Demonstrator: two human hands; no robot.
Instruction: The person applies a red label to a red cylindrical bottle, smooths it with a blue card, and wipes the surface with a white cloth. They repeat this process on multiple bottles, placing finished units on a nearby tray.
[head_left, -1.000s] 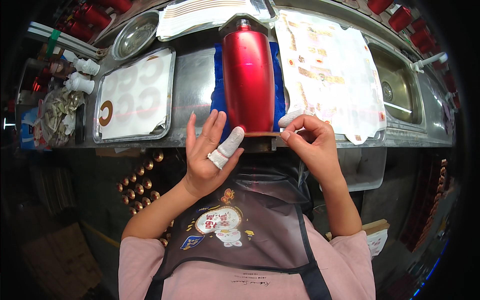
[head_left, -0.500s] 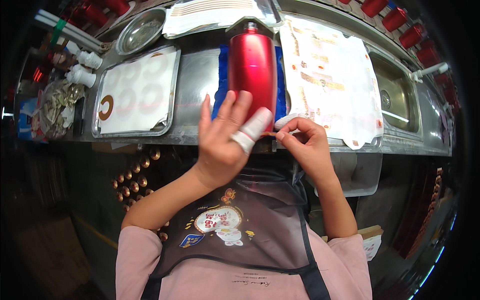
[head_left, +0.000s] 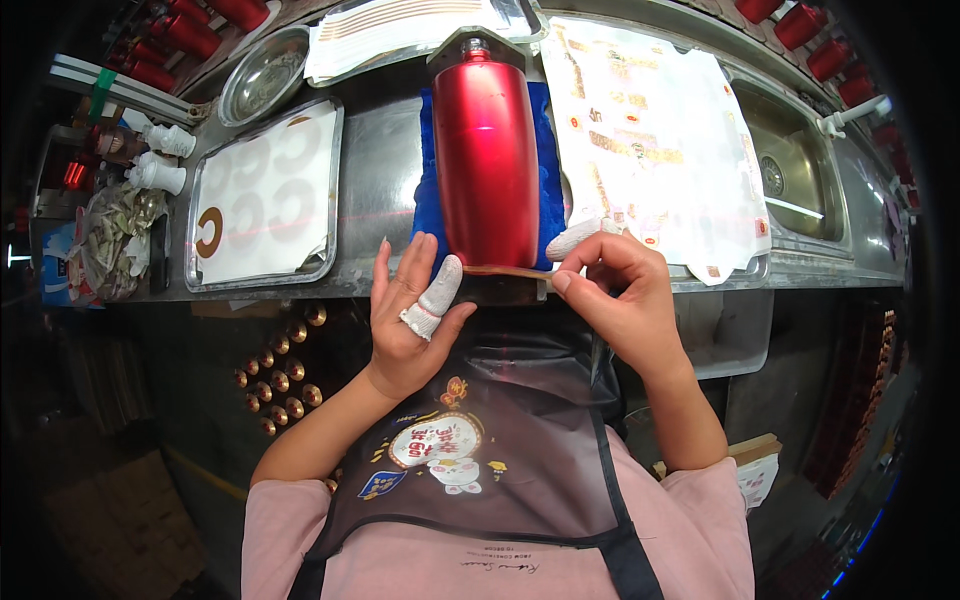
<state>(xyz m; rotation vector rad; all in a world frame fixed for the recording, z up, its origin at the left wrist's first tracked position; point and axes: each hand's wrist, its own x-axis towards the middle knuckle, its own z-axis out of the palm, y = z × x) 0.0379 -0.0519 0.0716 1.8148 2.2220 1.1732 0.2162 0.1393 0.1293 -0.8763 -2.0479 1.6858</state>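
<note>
A glossy red bottle (head_left: 487,165) lies on a blue cloth (head_left: 428,200), its neck pointing away from me into a metal holder (head_left: 518,56). Across its near end runs a thin brownish-gold strip (head_left: 507,271). My right hand (head_left: 630,295) pinches the strip's right end between thumb and a fingertip; a white finger cot covers the index finger. At the strip's left end, the cot-covered index finger of my left hand (head_left: 398,345) touches or nearly touches it. The other left fingers are spread, holding nothing.
A metal tray (head_left: 337,180) at left bears a white sheet with one brown C-shaped piece. Behind it stand a metal bowl (head_left: 262,82) and a sheet of strips (head_left: 400,38). White backing sheets (head_left: 680,190) lie at right, beside a sink (head_left: 800,180). More red bottles (head_left: 190,35) stand behind.
My left hand has slid left and toward me, off the bottle's front, baring the strip along its near end. The right hand keeps its pinch. The view has shifted slightly.
</note>
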